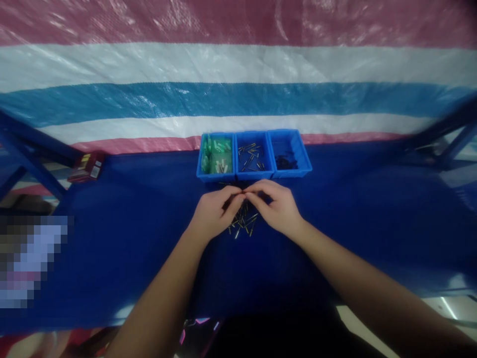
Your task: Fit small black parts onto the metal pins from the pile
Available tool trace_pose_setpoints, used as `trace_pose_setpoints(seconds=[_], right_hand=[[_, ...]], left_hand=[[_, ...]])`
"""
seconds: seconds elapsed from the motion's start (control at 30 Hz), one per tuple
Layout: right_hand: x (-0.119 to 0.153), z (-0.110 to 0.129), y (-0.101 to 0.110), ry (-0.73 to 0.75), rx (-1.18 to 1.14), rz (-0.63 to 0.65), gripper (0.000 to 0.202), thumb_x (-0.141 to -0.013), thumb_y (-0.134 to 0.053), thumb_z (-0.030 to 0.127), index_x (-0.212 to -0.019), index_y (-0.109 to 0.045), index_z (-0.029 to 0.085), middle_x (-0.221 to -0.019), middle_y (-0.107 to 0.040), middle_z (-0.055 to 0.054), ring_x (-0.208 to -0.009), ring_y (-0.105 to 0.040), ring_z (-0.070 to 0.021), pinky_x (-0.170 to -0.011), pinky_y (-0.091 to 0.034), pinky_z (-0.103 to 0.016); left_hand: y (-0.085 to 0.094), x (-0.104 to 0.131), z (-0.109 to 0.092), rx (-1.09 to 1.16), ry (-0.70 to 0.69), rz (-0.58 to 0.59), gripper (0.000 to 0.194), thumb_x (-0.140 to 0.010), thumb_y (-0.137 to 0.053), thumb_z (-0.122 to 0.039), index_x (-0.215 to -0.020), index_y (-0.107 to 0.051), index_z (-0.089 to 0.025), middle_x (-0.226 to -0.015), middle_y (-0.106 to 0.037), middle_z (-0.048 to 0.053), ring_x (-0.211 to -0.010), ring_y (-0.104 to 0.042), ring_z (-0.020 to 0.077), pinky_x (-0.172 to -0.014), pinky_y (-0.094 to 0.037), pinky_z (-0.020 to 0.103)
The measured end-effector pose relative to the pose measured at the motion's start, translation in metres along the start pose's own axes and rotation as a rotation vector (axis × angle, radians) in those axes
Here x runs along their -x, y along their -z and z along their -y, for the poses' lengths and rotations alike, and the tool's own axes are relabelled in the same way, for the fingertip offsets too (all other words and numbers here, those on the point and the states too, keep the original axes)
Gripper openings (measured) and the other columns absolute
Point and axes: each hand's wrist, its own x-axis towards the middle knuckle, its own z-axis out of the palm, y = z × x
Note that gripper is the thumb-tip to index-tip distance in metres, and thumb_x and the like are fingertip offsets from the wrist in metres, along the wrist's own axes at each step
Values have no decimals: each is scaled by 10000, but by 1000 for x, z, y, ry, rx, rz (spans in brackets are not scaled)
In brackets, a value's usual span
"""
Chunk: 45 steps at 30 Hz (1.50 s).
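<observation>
Hands pinched together on one small pin above the worktop.
Left hand and right hand meet fingertip to fingertip over the pin pile (pin mostly hidden); it looks light, stiff, slippery, best gripped at its ends.

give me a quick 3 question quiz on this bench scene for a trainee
1. True or false: the left hand and the right hand meet fingertip to fingertip above the pile of small pins.
2. How many blue bins sit in a row behind the hands? A) two B) three C) five
3. Which bin holds the pale green parts?

Key
1. True.
2. B: left bin, middle bin, right bin.
3. The left bin; the middle one holds pins, the right one dark bits.
</observation>
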Motion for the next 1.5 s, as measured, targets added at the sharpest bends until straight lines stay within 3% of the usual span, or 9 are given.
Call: trace_pose_setpoints(seconds=[0.2,0.33,0.47,0.73,1.2,1.5], right_hand=[[0,0,0,1,22,39,171,-978,-571,263,-861,-681,205,-836,-695,-27,-762,-638,-157,-702,-511,-302],[0,-2,0,2,17,54,183,-987,-556,251,-859,-673,190,-820,-680,-27,-766,-632,-151,-723,-494,-294],[0,-2,-1,13,25,53,183,-986,-558,248,-858,-673,185,-820,-684,-31,-771,-637,-152,-730,-491,-290],[0,-1,0,4,33,60,185,-988,-555,266,-866,-673,192,-832,-683,-29,-766,-628,-153,-715,-488,-291],[-1,0,-3,-172,-24,12,105,-924,-631,278,-923,-695,195,-832,-698,-24,-716,-628,-148,-644,-504,-274],[0,-1,-1,-116,-25,30,104,-939,-627,263,-961,-712,207,-883,-722,-28,-778,-660,-157,-684,-522,-281]], left_hand=[[-3,1,0,7,36,-35,204,-934,-634,-338,-1092,-652,-212,-629,-647,-63,-528,-600,82,-574,-469,198],[-5,1,1,2,-14,-74,223,-940,-639,-299,-1147,-672,-224,-735,-716,-40,-583,-634,76,-655,-507,185],[-6,1,2,15,-28,-83,202,-946,-630,-266,-1138,-681,-233,-866,-757,-22,-644,-669,73,-688,-512,173],[-3,0,3,-30,18,-19,153,-963,-604,-336,-989,-676,-203,-758,-720,-31,-603,-652,87,-610,-467,193],[-6,1,1,-1,-1,-62,162,-947,-629,-299,-1085,-674,-225,-745,-718,-43,-599,-650,81,-640,-493,188],[-5,2,4,-46,53,5,144,-975,-575,-331,-1023,-642,-212,-771,-715,-33,-616,-659,97,-602,-454,205]])
